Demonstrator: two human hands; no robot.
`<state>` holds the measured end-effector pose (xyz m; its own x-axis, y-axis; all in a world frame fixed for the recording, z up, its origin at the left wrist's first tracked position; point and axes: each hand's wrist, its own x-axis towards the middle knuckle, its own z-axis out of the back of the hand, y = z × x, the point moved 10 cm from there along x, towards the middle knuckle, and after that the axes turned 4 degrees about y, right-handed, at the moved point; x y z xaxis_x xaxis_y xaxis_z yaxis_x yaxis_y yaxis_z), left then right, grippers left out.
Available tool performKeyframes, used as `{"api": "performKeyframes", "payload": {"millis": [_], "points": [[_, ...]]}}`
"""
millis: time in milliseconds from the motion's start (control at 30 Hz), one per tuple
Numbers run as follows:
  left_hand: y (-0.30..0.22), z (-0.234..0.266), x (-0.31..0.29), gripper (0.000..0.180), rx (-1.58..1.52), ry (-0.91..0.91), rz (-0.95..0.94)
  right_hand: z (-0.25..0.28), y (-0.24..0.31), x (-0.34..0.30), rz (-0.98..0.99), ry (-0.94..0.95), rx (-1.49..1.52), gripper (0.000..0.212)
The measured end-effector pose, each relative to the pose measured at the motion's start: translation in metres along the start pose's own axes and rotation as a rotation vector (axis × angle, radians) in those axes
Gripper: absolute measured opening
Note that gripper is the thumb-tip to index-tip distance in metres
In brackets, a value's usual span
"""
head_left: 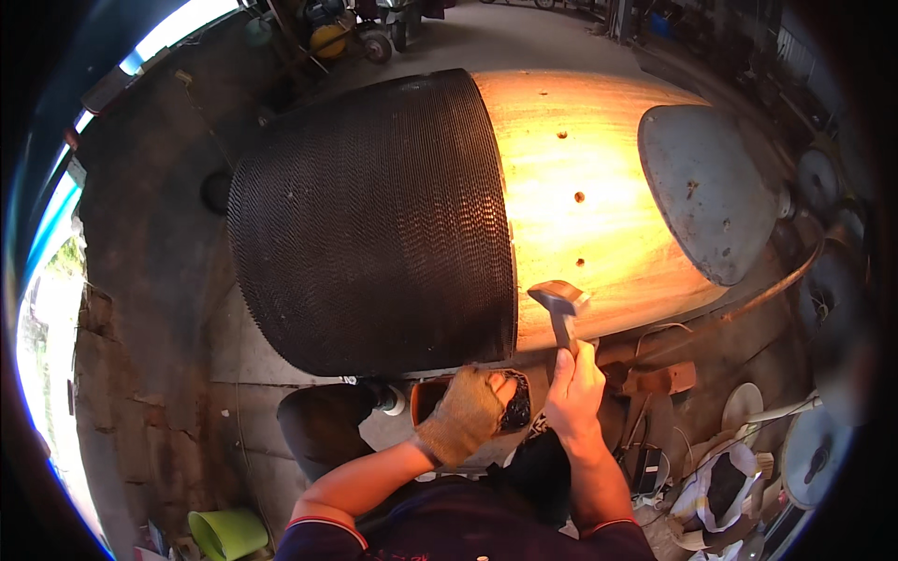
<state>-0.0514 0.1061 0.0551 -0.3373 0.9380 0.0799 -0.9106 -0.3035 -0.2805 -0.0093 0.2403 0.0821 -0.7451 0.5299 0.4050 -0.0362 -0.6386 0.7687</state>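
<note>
A hammer [559,301] is gripped by its handle in my right hand [574,393], its head raised over the near side of the drum's bare wood. My left hand [464,417], in a brown glove with bare fingertips, dips into a reddish-brown box [427,400]. Its fingers are bent together among small dark pieces [516,411], too small to name; what they pinch is hidden. In front of me lies a large wooden drum [608,238]. Tight dark ridged rows [374,224] wrap its left part, ending at the brightly lit bare wood, which has several small holes.
A grey metal disc [706,192] caps the drum's right end. Round plates [814,453], a white bag [720,486] and scraps crowd the floor at lower right. A yellow-green bucket [227,535] lies at lower left. Wheeled equipment [351,37] stands beyond the drum.
</note>
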Motion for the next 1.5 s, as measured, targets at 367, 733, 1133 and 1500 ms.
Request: {"api": "performKeyframes", "payload": {"millis": [367, 733, 1133, 1500], "points": [[0.022, -0.082, -0.021, 0.014, 0.235, 0.287, 0.143, 0.011, -0.003, -0.022, -0.005, -0.168, 0.300, 0.029], [0.017, -0.075, -0.029, 0.014, 0.176, 0.247, 0.051, 0.024, 0.013, -0.021, 0.191, -0.345, 0.608, 0.044], [0.037, 0.069, -0.002, 0.022, -0.072, -0.498, -0.032, 0.030, 0.000, -0.022, 0.239, -0.430, 0.651, 0.041], [0.087, 0.162, 0.027, 0.043, 0.448, -0.933, -0.055, 0.006, 0.033, -0.011, 0.301, -0.259, -0.060, 0.025]]}}
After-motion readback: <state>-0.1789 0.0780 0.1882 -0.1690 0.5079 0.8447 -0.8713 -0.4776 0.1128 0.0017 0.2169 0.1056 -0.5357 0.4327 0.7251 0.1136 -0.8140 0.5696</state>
